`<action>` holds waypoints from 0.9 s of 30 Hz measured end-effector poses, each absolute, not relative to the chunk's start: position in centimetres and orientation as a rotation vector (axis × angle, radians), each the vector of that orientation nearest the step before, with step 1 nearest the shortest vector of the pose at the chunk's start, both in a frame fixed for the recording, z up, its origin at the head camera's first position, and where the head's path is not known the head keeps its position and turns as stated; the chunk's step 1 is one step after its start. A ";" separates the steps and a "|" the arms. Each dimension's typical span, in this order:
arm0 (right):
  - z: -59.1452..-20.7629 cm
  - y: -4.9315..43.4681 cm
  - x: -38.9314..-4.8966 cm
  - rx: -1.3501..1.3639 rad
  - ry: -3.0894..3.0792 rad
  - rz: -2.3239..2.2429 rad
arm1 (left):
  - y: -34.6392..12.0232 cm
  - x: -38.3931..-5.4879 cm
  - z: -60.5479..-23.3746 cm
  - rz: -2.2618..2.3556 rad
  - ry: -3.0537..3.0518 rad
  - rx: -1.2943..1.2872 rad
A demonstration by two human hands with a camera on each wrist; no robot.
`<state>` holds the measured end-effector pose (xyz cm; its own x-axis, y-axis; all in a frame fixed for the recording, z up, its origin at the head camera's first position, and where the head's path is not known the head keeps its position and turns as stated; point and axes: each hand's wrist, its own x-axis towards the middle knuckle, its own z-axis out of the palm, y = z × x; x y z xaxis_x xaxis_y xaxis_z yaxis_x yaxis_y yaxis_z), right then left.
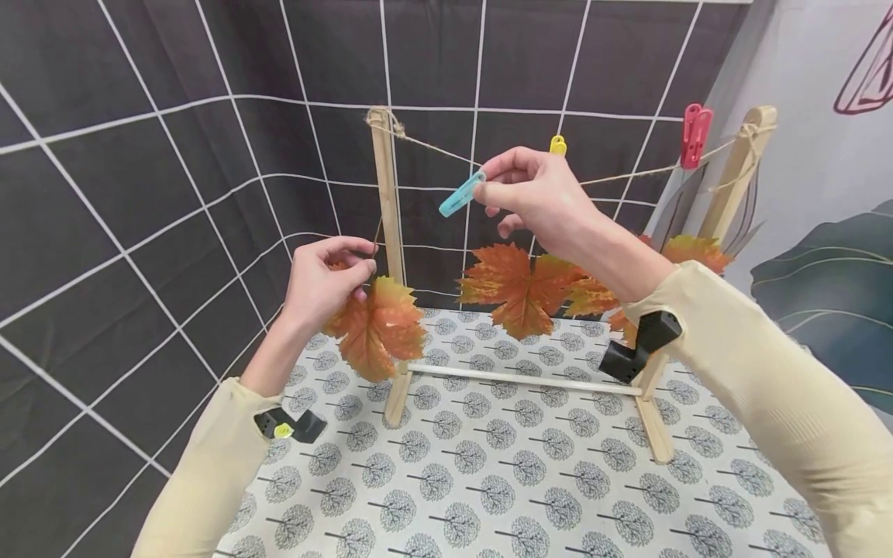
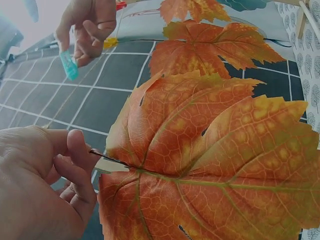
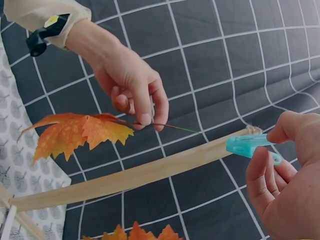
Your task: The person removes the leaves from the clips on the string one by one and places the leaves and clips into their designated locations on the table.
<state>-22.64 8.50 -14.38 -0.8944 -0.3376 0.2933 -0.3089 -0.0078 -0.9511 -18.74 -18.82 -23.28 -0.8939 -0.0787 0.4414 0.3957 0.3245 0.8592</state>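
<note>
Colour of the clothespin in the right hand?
Turquoise blue; the clothespin shows best in right wrist view.

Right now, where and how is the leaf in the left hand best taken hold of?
Probably by the stem, coming from its tip end: it is slim and juts clear of the broad leaf. The left hand pinches it, the tip poking past.

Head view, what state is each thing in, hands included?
Left hand, pinching left leaf by its stem
Right hand, holding blue clothespin
Left leaf, in hand, not clipped
Blue clothespin, held
Twine, tied at both ends, sagging
Red clothespin, clipped on the twine
Yellow clothespin, upright, lower part hidden
Middle leaf, hanging below the twine
Right leaves, partly hidden
Wooden frame, standing
</note>
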 end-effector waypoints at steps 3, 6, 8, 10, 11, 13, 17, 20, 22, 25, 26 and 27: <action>-14.9 8.8 -22.5 -0.699 2.209 -2.083 | -19.0 -18.7 -23.6 -1.591 -2.199 -0.290; -15.5 9.2 -22.3 -0.688 2.235 -2.057 | -19.0 -18.5 -23.8 -1.589 -2.207 -0.290; -15.9 9.6 -22.2 -0.687 2.253 -2.033 | -19.1 -18.4 -24.0 -1.593 -2.215 -0.284; -16.2 9.9 -22.0 -0.686 2.261 -2.016 | -19.1 -18.3 -24.2 -1.601 -2.224 -0.278; -16.4 10.0 -21.9 -0.685 2.262 -2.009 | -19.1 -18.2 -24.3 -1.604 -2.227 -0.275; -16.7 10.3 -21.8 -0.681 2.269 -1.999 | -19.1 -18.2 -24.5 -1.609 -2.234 -0.272; -17.6 10.9 -21.5 -0.674 2.279 -1.988 | -19.2 -18.0 -24.9 -1.597 -2.256 -0.262; -18.2 11.4 -21.2 -0.675 2.289 -1.974 | -19.3 -17.8 -25.2 -1.592 -2.284 -0.254; -18.6 11.6 -20.9 -0.680 2.302 -1.962 | -19.3 -17.6 -25.4 -1.589 -2.302 -0.256; -19.2 11.9 -20.6 -0.672 2.297 -1.957 | -19.3 -17.4 -25.6 -1.591 -2.324 -0.266; -19.4 12.0 -20.5 -0.662 2.294 -1.960 | -19.3 -17.4 -25.6 -1.588 -2.331 -0.272; -19.6 12.2 -20.4 -0.656 2.279 -1.969 | -19.4 -17.3 -25.7 -1.586 -2.338 -0.280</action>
